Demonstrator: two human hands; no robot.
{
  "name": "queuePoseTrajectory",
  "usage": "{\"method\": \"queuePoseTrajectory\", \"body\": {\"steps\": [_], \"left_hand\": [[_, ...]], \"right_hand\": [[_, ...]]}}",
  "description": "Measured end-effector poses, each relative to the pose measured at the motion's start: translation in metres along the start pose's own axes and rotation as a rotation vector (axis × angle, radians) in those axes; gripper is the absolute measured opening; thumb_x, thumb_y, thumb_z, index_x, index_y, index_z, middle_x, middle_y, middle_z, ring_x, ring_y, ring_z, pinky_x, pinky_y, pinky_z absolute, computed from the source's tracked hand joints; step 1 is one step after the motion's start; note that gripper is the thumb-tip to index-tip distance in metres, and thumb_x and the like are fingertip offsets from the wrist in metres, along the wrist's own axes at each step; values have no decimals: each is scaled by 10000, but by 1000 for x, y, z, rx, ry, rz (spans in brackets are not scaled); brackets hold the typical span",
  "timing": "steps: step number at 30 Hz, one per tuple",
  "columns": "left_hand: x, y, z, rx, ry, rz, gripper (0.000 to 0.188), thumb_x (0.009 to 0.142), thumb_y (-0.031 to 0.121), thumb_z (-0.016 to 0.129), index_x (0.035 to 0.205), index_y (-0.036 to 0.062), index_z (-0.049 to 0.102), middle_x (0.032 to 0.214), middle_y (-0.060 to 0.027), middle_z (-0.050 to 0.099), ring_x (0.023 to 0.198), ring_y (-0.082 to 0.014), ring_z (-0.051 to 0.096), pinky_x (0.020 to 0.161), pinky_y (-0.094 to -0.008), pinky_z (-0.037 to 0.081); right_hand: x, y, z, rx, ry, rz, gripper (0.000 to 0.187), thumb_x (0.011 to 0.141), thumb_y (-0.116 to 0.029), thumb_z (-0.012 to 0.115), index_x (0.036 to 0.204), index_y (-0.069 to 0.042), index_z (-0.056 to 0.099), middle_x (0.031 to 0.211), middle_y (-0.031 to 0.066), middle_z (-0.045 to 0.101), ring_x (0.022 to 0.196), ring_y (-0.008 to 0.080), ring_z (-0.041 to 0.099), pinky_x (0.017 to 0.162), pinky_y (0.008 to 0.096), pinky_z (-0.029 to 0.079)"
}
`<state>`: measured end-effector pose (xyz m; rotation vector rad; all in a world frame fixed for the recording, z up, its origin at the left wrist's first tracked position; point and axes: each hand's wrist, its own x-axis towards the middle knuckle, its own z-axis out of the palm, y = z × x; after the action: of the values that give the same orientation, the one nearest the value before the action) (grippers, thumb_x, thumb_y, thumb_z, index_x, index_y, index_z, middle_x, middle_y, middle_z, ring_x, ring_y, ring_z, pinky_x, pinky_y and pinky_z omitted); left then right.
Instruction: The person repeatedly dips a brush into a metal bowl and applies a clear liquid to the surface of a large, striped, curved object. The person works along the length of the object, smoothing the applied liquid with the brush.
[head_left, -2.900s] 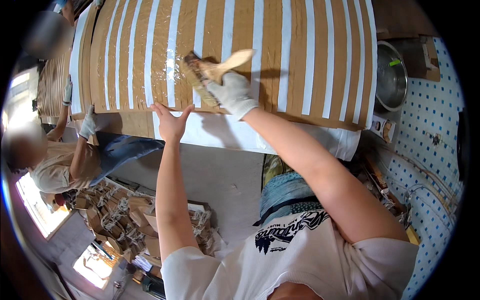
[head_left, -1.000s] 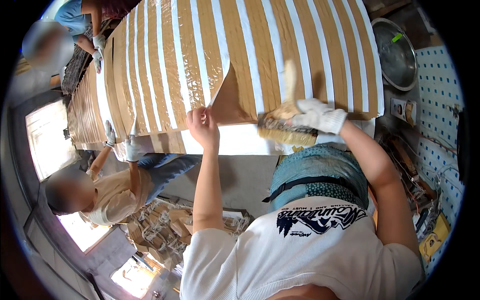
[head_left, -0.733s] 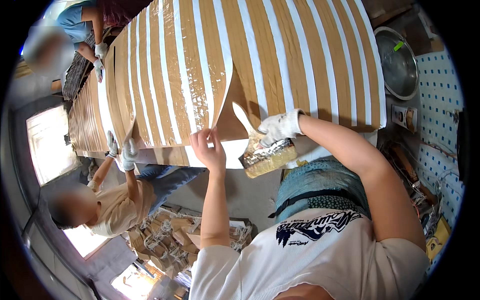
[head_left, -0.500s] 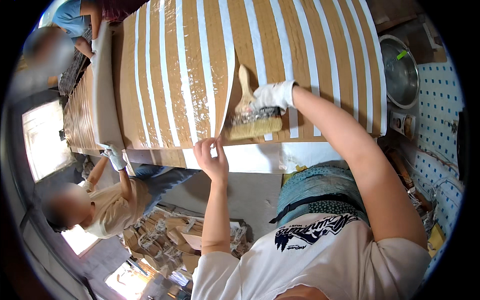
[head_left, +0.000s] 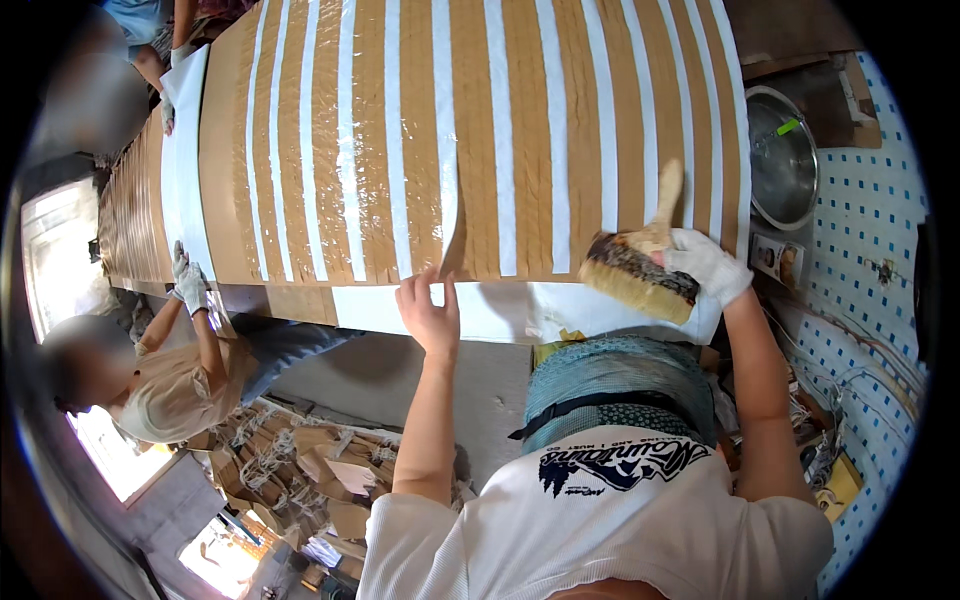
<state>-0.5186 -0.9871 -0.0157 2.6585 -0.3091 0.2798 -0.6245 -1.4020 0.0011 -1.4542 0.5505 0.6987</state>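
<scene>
A brown sheet with white stripes [head_left: 524, 180] covers the long table before me. My left hand [head_left: 430, 312], bare, pinches the near edge of its lifted layer, where a narrow flap stands up from the surface. The part left of that flap is shiny, as if wet or film-covered; to the right it is matt. In a white knit glove, my right hand [head_left: 708, 266] grips a wide brush [head_left: 640, 268] with pale bristles, a dark-stained band and a wooden handle pointing away from me. The brush is over the near right part of the sheet; contact cannot be made out.
A metal basin [head_left: 782, 160] with a green mark sits beyond the table's right end. White material [head_left: 440, 308] hangs along the near edge. Two people work at the left end, one with gloved hands [head_left: 190, 285] at a white roll or board [head_left: 186, 170]. Bundled cardboard pieces [head_left: 300, 465] lie lower left.
My right hand has carried the brush rightward, from beside the flap to near the table's right end. My left hand keeps its pinch. At the left, the white piece has tilted and shifted.
</scene>
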Motion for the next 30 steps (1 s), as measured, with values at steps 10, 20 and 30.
{"method": "queuePoseTrajectory", "body": {"steps": [10,20,30], "left_hand": [[-33,20,10,-69,66,-212,384,868,102,736,1226,61,603,878,-43,559,789,-208,510,704,-344,451],[-77,75,52,0,29,-268,405,921,140,663,1277,-3,533,1234,-162,584,1078,-325,535,875,-400,480],[-199,210,125,-79,-221,-544,383,953,163,650,1297,14,575,1214,-135,580,1026,-242,582,736,-327,507]], "right_hand": [[-75,93,-52,531,577,-110,396,990,-224,625,1291,25,565,1178,39,644,1053,114,606,942,269,466],[-81,144,-125,648,745,-17,439,919,-294,719,1179,44,615,1131,75,656,1025,149,591,919,289,441],[-48,216,-386,185,1077,-131,466,847,-382,754,925,73,692,790,99,688,718,205,638,694,374,495]]}}
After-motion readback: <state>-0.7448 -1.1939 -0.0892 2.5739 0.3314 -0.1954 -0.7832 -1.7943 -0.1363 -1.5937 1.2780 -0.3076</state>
